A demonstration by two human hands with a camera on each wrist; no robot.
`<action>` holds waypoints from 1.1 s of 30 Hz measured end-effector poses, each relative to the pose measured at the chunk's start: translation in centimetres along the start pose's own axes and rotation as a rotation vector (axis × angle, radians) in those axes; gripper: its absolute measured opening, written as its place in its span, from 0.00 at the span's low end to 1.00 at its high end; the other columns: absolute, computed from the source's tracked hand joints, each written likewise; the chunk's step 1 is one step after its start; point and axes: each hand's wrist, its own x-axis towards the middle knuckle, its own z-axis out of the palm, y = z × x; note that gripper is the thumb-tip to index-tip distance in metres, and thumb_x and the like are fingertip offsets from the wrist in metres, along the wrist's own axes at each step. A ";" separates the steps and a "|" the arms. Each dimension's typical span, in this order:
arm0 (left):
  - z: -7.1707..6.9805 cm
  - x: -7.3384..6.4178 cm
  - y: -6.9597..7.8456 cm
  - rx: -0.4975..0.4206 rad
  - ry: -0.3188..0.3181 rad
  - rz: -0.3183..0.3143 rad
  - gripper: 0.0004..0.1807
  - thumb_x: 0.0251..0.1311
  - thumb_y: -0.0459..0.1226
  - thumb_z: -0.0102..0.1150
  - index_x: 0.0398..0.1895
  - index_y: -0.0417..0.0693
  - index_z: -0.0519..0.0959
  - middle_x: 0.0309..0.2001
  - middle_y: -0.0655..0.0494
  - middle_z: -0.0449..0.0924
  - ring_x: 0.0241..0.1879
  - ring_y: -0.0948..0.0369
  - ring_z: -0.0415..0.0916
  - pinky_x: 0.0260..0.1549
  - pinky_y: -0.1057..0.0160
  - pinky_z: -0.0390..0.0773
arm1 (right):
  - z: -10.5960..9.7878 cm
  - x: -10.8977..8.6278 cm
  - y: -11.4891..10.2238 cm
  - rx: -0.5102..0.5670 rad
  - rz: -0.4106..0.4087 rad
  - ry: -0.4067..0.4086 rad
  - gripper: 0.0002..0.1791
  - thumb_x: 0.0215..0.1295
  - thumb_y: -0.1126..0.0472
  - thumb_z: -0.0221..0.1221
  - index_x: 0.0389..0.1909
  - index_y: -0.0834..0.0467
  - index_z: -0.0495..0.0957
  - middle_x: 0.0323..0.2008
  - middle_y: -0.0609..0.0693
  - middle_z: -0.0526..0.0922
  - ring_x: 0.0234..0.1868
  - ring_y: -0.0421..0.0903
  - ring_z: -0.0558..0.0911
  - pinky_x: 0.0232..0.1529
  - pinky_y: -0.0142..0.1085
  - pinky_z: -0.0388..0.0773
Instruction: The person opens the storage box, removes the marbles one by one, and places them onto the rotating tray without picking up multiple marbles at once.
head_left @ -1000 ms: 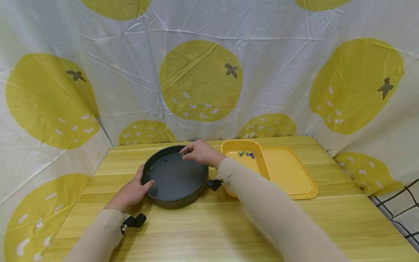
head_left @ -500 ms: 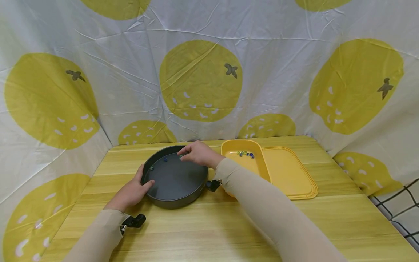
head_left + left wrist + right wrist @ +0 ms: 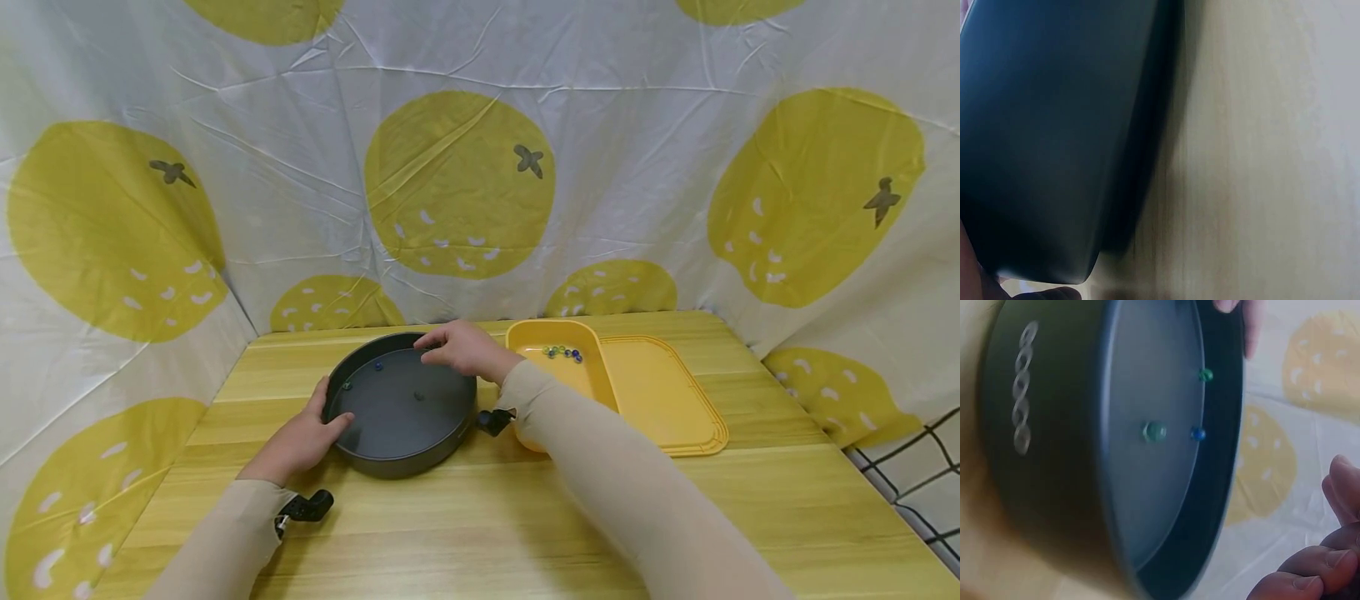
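Note:
A dark grey round pan (image 3: pixel 405 417) stands on the table, its deep wall filling much of the left wrist view. My left hand (image 3: pixel 303 437) grips its left rim, thumb on the inner side and fingers outside. Three marbles lie in the pan: a blue marble (image 3: pixel 1198 434) and a green marble (image 3: pixel 1205 375) by the wall, and a paler green marble (image 3: pixel 1155 431) farther out on the floor. Over the far right rim hangs my right hand (image 3: pixel 467 350), thumb and fingers apart with nothing between them.
To the right stands a yellow tub (image 3: pixel 607 383) with several marbles (image 3: pixel 562 353) at its far end. A flat yellow lid (image 3: pixel 663 400) lies beside it on the wooden table (image 3: pixel 420 533). A lemon-print cloth (image 3: pixel 637 192) hangs behind.
My right hand has let go of a green marble, which now lies on the pan's floor. The hand has drawn slightly right. My left hand keeps its grip on the rim.

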 end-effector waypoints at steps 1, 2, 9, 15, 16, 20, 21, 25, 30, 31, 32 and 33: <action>0.0 0.0 -0.1 -0.002 0.000 -0.001 0.53 0.78 0.60 0.46 0.86 0.46 0.28 0.79 0.24 0.51 0.76 0.27 0.58 0.70 0.28 0.64 | -0.3 -0.1 0.3 0.017 0.010 0.005 0.19 0.75 0.55 0.64 0.64 0.49 0.85 0.67 0.50 0.83 0.52 0.48 0.84 0.46 0.35 0.79; 0.0 0.0 -0.1 -0.002 0.001 0.001 0.53 0.78 0.60 0.46 0.86 0.46 0.28 0.79 0.23 0.51 0.76 0.27 0.58 0.70 0.28 0.64 | -0.6 -0.2 0.7 0.032 0.019 0.013 0.20 0.75 0.54 0.64 0.65 0.49 0.84 0.68 0.51 0.82 0.55 0.49 0.84 0.49 0.37 0.81; -0.1 0.1 -0.4 -0.009 -0.001 0.004 0.53 0.78 0.60 0.46 0.86 0.46 0.28 0.79 0.23 0.52 0.76 0.27 0.58 0.71 0.28 0.64 | -3.3 -1.3 4.6 0.130 0.081 0.092 0.23 0.78 0.53 0.60 0.69 0.53 0.80 0.76 0.55 0.73 0.72 0.59 0.76 0.69 0.52 0.76; -0.1 0.0 -0.3 -0.008 -0.009 0.001 0.53 0.79 0.60 0.46 0.86 0.46 0.28 0.80 0.24 0.50 0.76 0.27 0.58 0.70 0.28 0.64 | -5.4 -2.0 9.0 0.172 0.152 0.171 0.24 0.79 0.54 0.59 0.70 0.56 0.78 0.76 0.57 0.71 0.74 0.59 0.73 0.71 0.55 0.74; -0.1 0.0 -0.2 -0.003 -0.011 0.001 0.53 0.79 0.60 0.46 0.86 0.46 0.28 0.80 0.23 0.50 0.75 0.26 0.58 0.70 0.28 0.64 | -5.7 -2.2 9.7 0.178 0.164 0.189 0.23 0.78 0.54 0.59 0.70 0.56 0.79 0.75 0.57 0.73 0.70 0.57 0.77 0.69 0.53 0.77; -0.1 -0.1 -0.1 -0.002 -0.014 -0.001 0.53 0.79 0.60 0.45 0.86 0.46 0.27 0.80 0.23 0.49 0.75 0.26 0.58 0.70 0.28 0.64 | -6.5 -2.8 11.6 0.189 0.207 0.257 0.23 0.77 0.54 0.60 0.69 0.56 0.80 0.56 0.60 0.86 0.32 0.45 0.80 0.40 0.41 0.81; -0.1 -0.1 -0.1 -0.001 -0.014 0.001 0.53 0.79 0.60 0.45 0.86 0.46 0.27 0.80 0.23 0.49 0.75 0.26 0.58 0.70 0.28 0.64 | -6.7 -2.9 12.1 0.187 0.221 0.267 0.23 0.77 0.54 0.60 0.69 0.56 0.80 0.53 0.61 0.86 0.25 0.42 0.73 0.34 0.39 0.77; -0.1 0.0 -0.1 -0.002 -0.011 0.005 0.53 0.79 0.60 0.45 0.86 0.46 0.27 0.80 0.24 0.50 0.76 0.27 0.58 0.70 0.28 0.63 | -7.1 -3.6 13.5 0.146 0.267 0.271 0.24 0.79 0.54 0.59 0.70 0.58 0.78 0.63 0.62 0.82 0.20 0.39 0.66 0.33 0.37 0.73; -0.1 0.0 -0.1 -0.009 -0.014 0.003 0.53 0.79 0.60 0.45 0.86 0.47 0.27 0.80 0.24 0.50 0.76 0.27 0.57 0.71 0.28 0.63 | -7.1 -4.1 14.4 0.016 0.317 0.282 0.24 0.78 0.54 0.59 0.69 0.59 0.79 0.68 0.61 0.80 0.35 0.43 0.80 0.47 0.41 0.80; -0.1 0.0 -0.1 -0.009 -0.015 0.002 0.53 0.79 0.60 0.45 0.86 0.47 0.27 0.80 0.24 0.49 0.76 0.27 0.57 0.71 0.28 0.62 | -7.1 -4.1 14.5 0.000 0.326 0.285 0.24 0.78 0.55 0.59 0.69 0.60 0.79 0.67 0.61 0.81 0.39 0.45 0.82 0.51 0.41 0.80; -0.1 0.0 0.0 -0.010 -0.015 0.001 0.53 0.79 0.60 0.45 0.86 0.47 0.27 0.80 0.24 0.49 0.76 0.27 0.57 0.71 0.28 0.62 | -7.0 -4.1 14.7 -0.007 0.339 0.287 0.24 0.77 0.55 0.59 0.69 0.60 0.79 0.67 0.61 0.81 0.43 0.47 0.83 0.53 0.42 0.80; -0.1 0.0 0.1 -0.012 -0.016 0.002 0.53 0.79 0.60 0.45 0.86 0.47 0.27 0.80 0.24 0.49 0.76 0.27 0.56 0.72 0.28 0.62 | -7.0 -4.1 14.8 -0.011 0.349 0.287 0.24 0.77 0.55 0.59 0.69 0.61 0.79 0.66 0.61 0.82 0.45 0.49 0.84 0.55 0.43 0.80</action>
